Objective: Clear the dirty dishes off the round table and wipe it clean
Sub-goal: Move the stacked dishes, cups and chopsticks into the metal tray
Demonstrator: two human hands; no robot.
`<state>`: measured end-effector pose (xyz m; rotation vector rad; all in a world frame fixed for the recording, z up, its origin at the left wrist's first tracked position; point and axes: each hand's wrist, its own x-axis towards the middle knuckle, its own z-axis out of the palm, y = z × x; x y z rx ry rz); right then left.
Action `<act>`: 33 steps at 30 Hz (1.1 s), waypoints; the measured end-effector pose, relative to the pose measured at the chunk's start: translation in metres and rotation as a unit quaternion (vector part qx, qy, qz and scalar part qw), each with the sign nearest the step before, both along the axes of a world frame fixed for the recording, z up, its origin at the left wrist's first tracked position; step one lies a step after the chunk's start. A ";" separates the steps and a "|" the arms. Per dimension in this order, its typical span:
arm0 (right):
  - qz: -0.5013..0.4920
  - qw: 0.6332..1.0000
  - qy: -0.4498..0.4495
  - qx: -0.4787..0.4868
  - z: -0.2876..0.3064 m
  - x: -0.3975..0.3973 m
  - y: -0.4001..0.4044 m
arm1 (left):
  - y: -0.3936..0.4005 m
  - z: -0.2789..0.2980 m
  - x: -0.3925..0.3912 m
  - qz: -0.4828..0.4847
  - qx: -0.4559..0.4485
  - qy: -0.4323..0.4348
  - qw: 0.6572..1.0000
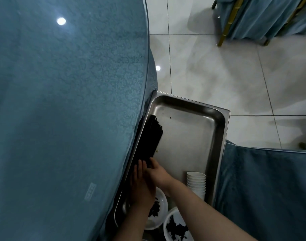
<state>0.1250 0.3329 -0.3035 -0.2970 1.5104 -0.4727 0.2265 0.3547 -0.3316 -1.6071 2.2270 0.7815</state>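
Both hands are down in the steel tray (216, 129), which sits off the round worktop's (61, 101) right edge, tucked against the blue cloth. The left hand (140, 181) lies flat with straight fingers along the near end of a bundle of black chopsticks (151, 136), and the right hand (157, 173) meets it from the other side, fingers pressed to the same end; whether they curl round the sticks is hard to make out in the shadow. The chopsticks run along the tray's left wall, the one nearest the worktop, tips fanned toward the far end.

A stack of white cups (196, 183) stands upright at the tray's near right corner. Two white bowls with dark scraps in them sit at the tray's near end, one bowl (159, 211) partly under the left forearm, the other bowl (175, 226) just beside it at the bottom edge of the view. A few dark crumbs dot the tray floor near the far end.

The worktop itself shows only its patterned blue cover under a glossy sheet, with a small pale label (90, 191) near the right edge, its writing too blurred to read. A blue-draped chair (267, 185) stands right of the tray.
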 end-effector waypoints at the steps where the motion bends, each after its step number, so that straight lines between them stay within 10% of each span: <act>1: -0.001 1.000 -0.005 0.002 0.002 -0.002 0.001 | -0.001 0.002 -0.001 0.000 0.005 -0.003 1.000; 19: 0.205 0.927 0.297 -0.104 0.179 -0.059 0.078 | 0.035 0.182 0.007 -0.052 0.045 0.013 0.998; 33: 0.227 0.893 0.328 -0.208 0.319 -0.034 0.100 | 0.049 0.327 0.073 -0.006 -0.113 0.171 0.979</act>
